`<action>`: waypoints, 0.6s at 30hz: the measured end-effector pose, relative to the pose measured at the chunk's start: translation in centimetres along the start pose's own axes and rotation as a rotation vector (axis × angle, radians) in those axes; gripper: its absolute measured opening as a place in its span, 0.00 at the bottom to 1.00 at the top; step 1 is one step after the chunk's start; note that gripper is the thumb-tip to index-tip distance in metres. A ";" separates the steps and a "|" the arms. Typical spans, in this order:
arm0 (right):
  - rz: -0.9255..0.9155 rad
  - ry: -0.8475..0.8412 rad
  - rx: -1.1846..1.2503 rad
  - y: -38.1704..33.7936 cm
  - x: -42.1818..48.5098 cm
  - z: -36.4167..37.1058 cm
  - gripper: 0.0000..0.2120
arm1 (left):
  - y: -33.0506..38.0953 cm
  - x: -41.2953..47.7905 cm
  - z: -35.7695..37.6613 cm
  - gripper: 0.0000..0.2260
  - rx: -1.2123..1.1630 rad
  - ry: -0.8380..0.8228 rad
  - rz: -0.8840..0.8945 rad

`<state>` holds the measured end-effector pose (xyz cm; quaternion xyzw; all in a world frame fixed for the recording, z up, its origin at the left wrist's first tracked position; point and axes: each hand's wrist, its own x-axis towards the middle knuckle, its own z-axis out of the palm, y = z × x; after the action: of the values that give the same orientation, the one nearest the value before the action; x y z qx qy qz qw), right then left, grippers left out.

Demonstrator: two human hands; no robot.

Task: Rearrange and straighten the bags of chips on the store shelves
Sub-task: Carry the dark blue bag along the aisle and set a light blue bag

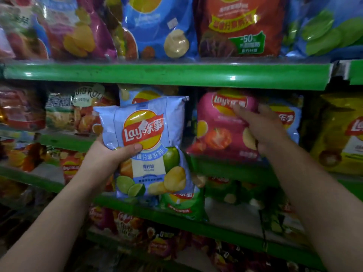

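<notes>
My left hand (110, 156) grips a pale blue lime-flavour chip bag (149, 146) by its left edge, thumb across the front, and holds it upright in front of the middle shelf. My right hand (263, 126) lies against the right side of a pink tomato-flavour chip bag (220, 126) that stands on the middle shelf, fingers spread over its top right. Behind the held bag another pale blue bag (137, 94) stands on the shelf. A further blue bag (288, 118) sits just right of the pink one, partly hidden by my hand.
Green shelf edges (167, 75) run across the view. Large bags fill the top shelf. A yellow bag (341, 134) stands at the right, mixed snack bags (72, 110) at the left. A green bag (182, 203) sits on the lower shelf below the held bag.
</notes>
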<state>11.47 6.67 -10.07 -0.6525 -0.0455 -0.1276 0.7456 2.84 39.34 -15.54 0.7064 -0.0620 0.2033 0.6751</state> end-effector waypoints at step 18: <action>0.111 0.022 0.070 3.9 -9.0 -14.3 0.24 | 2.5 8.9 15.3 0.12 -0.061 -0.064 0.090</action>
<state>2.39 -5.82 -18.01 -0.6262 -0.0056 -0.0915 0.7743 13.12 25.78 -9.96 0.6881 -0.1215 0.2088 0.6842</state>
